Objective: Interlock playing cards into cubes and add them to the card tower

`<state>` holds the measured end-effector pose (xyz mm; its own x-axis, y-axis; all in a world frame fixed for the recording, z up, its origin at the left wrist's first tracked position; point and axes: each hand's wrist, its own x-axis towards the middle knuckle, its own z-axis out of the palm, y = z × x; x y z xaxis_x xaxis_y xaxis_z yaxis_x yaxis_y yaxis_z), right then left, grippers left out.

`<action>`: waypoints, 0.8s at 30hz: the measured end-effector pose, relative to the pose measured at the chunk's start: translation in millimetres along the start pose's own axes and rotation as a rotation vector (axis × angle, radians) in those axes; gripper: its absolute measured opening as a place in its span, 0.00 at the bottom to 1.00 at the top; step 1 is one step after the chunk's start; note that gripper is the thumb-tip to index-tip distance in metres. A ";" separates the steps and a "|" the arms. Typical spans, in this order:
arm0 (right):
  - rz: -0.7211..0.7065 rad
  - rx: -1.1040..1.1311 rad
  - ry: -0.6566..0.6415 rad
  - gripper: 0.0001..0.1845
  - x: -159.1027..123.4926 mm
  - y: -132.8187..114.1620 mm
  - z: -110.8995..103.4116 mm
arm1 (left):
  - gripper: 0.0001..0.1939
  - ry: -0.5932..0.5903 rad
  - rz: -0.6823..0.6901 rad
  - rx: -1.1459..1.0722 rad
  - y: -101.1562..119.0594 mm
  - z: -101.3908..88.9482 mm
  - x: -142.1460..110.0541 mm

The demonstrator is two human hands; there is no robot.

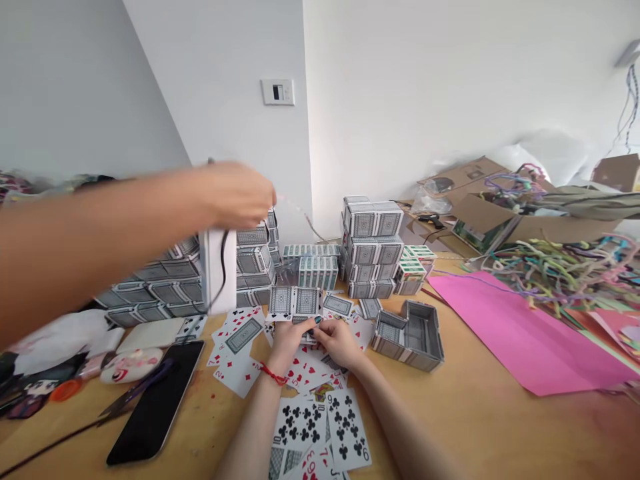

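Note:
My left hand [294, 338], with a red string bracelet at the wrist, and my right hand [340, 339] meet over the table. Their fingers are closed together on joined playing cards [307, 303] with grey patterned backs facing me. The lower part of these cards is partly hidden by my fingers. Loose playing cards [347, 427], some face up, lie beneath and in front of my hands. To the right of my right hand sits an L-shaped open box [410, 343] built from grey-backed cards.
Another person's blurred arm and hand [235, 193] reach across from the left. Card-block stacks [375, 250] and green card boxes [413, 270] stand behind. A phone [157, 407] and scissors [137, 390] lie left; pink paper [525, 340] and tangled craft stems [565, 273] lie right.

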<state>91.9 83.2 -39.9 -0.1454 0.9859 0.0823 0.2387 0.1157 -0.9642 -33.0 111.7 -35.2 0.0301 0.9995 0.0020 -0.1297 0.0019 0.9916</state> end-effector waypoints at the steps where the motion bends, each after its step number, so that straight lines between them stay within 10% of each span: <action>1: 0.004 -0.008 0.008 0.15 0.2 0.8 0.2 | 0.12 -0.010 -0.003 0.021 -0.9 -0.4 1.0; 24: 0.065 -0.007 0.043 0.15 4.3 5.1 4.2 | 0.14 0.029 0.088 0.196 5.1 4.3 -0.2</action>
<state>88.4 87.4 -45.5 -0.0879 0.9957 0.0303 0.2529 0.0517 -0.9661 -29.4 111.4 -29.6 -0.0020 0.9961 0.0886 0.0648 -0.0883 0.9940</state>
